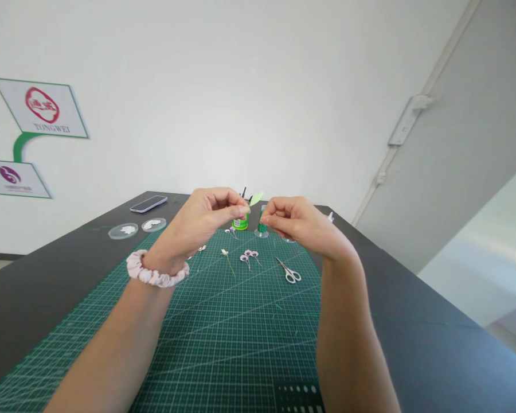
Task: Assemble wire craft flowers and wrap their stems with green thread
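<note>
A pale green leaf shape [256, 198] is clamped in the left hand [210, 209], left of the right hand [300, 221], which is pinched together, whether on anything I cannot tell, above the green mat [241, 321] bearing white-handled scissors [290, 274].

Smooth white wall [258, 103] at 12 o'clock; rectangular white green-edged sign [19, 102] at 10; oblong white plastic wall fixture [405, 123] at 2; flat matte-black table [413, 344], 4 o'clock. Bright, even light.

Paper-like leaf [256, 198], crinkled cloth scrunchie [156, 277], clear plastic dishes [115, 233], matt tabletop [395, 292].
</note>
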The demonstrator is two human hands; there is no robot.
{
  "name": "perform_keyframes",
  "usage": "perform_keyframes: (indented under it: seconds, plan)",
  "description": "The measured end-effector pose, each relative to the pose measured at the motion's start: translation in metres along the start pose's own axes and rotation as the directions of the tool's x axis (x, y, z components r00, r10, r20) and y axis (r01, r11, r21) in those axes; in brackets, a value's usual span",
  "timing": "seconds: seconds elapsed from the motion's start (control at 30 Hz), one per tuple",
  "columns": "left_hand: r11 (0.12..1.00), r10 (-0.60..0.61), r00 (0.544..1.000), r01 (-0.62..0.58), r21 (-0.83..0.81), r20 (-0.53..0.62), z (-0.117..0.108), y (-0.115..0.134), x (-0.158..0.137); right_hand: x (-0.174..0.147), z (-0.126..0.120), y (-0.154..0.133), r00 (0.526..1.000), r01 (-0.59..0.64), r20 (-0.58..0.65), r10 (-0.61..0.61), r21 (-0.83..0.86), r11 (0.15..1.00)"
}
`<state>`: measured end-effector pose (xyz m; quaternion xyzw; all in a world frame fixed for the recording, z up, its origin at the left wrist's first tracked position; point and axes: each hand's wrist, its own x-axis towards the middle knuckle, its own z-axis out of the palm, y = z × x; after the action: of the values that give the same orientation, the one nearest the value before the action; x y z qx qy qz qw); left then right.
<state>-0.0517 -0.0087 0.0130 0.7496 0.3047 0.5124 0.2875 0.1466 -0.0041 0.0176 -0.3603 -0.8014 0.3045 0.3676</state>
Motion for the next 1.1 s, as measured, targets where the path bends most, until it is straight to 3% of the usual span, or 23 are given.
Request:
perform_keyframes:
  seconds: [0.1, 0.2, 0.33, 0.5, 0.6, 0.77, 0.93, 1.1]
  plan:
    - [0.998, -0.013, 0.996, 0.019, -0.064, 0.085, -0.001, 0.002, -0.002, 0.001, -0.001, 0.001, 0.999, 0.011, 0.032, -0.012, 0.03, 1.0]
    - [0.999, -0.034, 0.978, 0.041, -0.027, 0.203, -0.002, 0.007, -0.004, 0.0, -0.001, 0.002, 0.999, 0.007, 0.05, -0.008, 0.03, 1.0]
    - [0.986, -0.061, 0.929, -0.002, 0.169, 0.364, -0.005, 0.013, -0.005, 0.001, -0.002, 0.003, 0.998, 0.01, 0.066, -0.01, 0.003, 1.0]
    - [0.891, -0.032, 0.887, -0.184, 0.415, 0.461, -0.004, 0.007, -0.004, 0.001, -0.002, 0.0, 1.0, 0.014, 0.028, -0.011, -0.086, 0.996]
    - [0.822, -0.019, 0.9, -0.234, 0.519, 0.436, 0.0, 0.004, -0.003, -0.002, 0.0, -0.006, 1.0, 0.01, -0.015, -0.013, -0.146, 0.989]
    - [0.76, -0.036, 0.947, -0.181, 0.624, 0.319, 0.002, 0.0, -0.003, -0.007, 0.002, -0.015, 0.999, 0.015, -0.031, -0.022, -0.188, 0.982]
    - [0.734, 0.028, 0.969, -0.187, 0.652, 0.247, 0.003, 0.0, -0.003, -0.01, 0.006, -0.02, 0.999, 0.015, -0.049, -0.024, -0.179, 0.984]
    - [0.74, 0.118, 0.983, -0.183, 0.648, 0.142, 0.006, 0.0, -0.002, -0.01, 0.009, -0.022, 0.999, 0.054, 0.008, -0.054, -0.17, 0.984]
